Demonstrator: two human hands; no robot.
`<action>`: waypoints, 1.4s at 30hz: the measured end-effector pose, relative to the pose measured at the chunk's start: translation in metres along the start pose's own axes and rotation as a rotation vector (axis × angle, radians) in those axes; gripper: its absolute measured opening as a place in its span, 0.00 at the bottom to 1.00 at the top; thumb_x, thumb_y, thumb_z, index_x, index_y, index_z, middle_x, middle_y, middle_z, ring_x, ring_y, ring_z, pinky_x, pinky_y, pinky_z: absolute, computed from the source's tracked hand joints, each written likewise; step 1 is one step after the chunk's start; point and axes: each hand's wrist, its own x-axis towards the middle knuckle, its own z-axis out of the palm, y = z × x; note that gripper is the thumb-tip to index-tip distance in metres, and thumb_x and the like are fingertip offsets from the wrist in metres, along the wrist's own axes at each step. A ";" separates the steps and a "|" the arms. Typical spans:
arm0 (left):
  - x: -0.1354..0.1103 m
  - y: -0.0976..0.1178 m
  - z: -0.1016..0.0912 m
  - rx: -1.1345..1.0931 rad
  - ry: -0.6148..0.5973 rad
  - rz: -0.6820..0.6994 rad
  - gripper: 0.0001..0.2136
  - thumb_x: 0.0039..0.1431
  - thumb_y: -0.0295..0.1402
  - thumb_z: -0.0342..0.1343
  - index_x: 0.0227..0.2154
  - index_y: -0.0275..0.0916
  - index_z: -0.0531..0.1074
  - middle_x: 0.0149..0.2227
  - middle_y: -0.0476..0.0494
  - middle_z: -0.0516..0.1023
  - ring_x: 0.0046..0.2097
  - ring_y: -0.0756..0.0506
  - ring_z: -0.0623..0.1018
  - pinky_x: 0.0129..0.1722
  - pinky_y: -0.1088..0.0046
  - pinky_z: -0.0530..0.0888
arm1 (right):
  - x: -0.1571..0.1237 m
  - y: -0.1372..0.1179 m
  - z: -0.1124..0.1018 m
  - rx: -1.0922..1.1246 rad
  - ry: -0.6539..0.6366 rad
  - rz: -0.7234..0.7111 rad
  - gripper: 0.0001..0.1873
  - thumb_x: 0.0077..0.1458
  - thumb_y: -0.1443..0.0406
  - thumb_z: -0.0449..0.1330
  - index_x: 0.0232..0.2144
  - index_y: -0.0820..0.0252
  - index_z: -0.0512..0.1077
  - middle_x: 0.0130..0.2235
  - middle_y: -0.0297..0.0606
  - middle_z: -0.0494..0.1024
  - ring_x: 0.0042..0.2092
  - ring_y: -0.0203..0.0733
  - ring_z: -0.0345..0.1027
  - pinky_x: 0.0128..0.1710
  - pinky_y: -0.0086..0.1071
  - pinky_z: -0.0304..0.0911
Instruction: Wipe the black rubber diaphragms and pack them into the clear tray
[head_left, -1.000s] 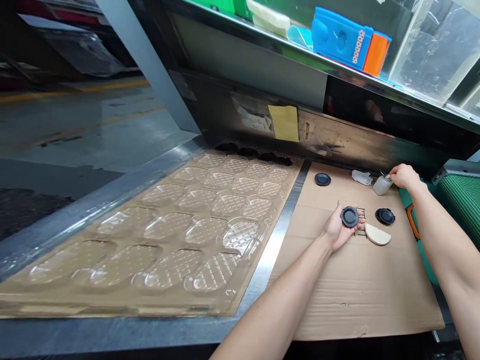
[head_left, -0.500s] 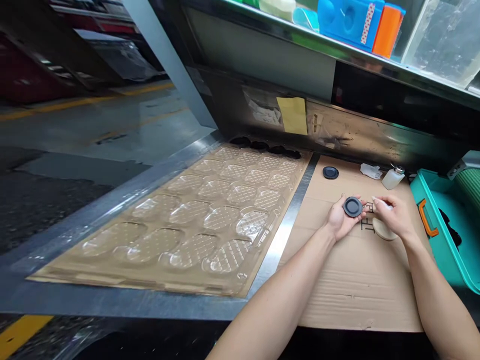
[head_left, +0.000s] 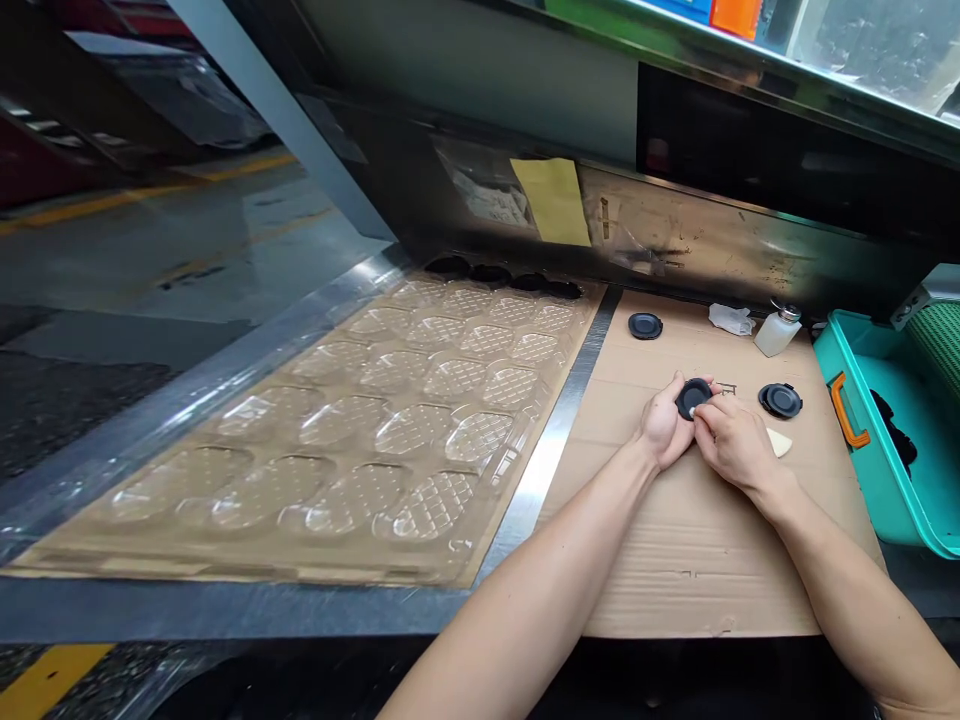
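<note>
On the cardboard sheet (head_left: 720,570), your left hand (head_left: 664,425) cradles a black rubber disc (head_left: 694,398); your right hand (head_left: 735,445) pinches its near edge, hiding part of it. Just right lie a second black disc (head_left: 780,400) and a cream piece (head_left: 780,442), partly hidden behind your right hand.

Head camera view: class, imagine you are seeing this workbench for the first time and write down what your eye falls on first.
A large clear plastic tray with rows of quilted, rounded hollows fills the left half of the view. At the centre, on a cardboard sheet, the left hand and right hand meet around a black round disc. At the far right, a teal plastic bin with an orange handle stands out for its bright colour.
</note>
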 end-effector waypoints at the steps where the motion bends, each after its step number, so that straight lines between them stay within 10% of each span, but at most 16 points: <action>1: 0.000 -0.001 -0.001 0.007 0.005 0.017 0.19 0.71 0.40 0.46 0.37 0.32 0.77 0.37 0.35 0.81 0.46 0.40 0.80 0.55 0.61 0.74 | 0.000 -0.002 0.000 -0.030 -0.006 0.005 0.10 0.63 0.67 0.53 0.35 0.55 0.75 0.39 0.43 0.77 0.43 0.48 0.69 0.40 0.37 0.64; 42: -0.001 -0.010 0.002 0.031 0.082 0.163 0.19 0.72 0.41 0.44 0.38 0.34 0.76 0.36 0.38 0.80 0.44 0.42 0.80 0.53 0.62 0.74 | 0.004 -0.008 0.014 0.169 0.048 0.069 0.11 0.58 0.71 0.54 0.33 0.58 0.76 0.38 0.43 0.78 0.42 0.46 0.71 0.45 0.36 0.67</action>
